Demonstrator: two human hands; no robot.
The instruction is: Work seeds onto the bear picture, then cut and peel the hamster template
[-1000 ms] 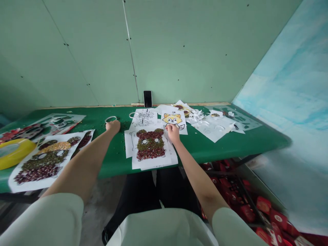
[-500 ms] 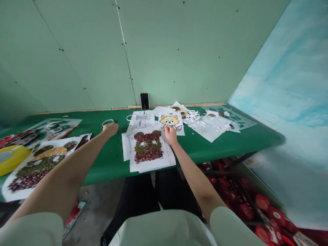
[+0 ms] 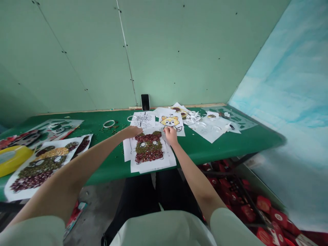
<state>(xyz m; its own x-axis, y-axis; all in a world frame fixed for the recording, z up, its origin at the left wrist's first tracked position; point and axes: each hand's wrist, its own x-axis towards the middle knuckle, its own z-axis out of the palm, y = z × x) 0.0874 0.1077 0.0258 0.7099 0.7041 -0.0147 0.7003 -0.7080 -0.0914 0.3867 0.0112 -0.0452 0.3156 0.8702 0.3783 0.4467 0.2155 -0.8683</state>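
Note:
A bear-like seed picture (image 3: 150, 148), in dark red and green on white paper, lies in front of me on a stack of sheets. My left hand (image 3: 134, 131) is closed at its upper left corner, fingertips together by the bear's ear. At the upper right corner my right hand (image 3: 170, 135) is closed in a pinch. Whatever either set of fingertips holds is too small to make out. Just behind my right hand lies a yellow fox drawing (image 3: 169, 121). A line drawing of flowers (image 3: 142, 119) is behind my left hand.
Loose seeds lie around a white ring (image 3: 109, 123) on the green table (image 3: 202, 148). A larger seed picture (image 3: 42, 164) and a yellow ring (image 3: 15, 159) are at left. A phone (image 3: 145, 102) leans on the wall. Paper scraps (image 3: 193, 117) lie at right.
My left hand has moved right, from the white ring and loose seeds to the upper left corner of the bear picture. My right hand has stayed in nearly the same place.

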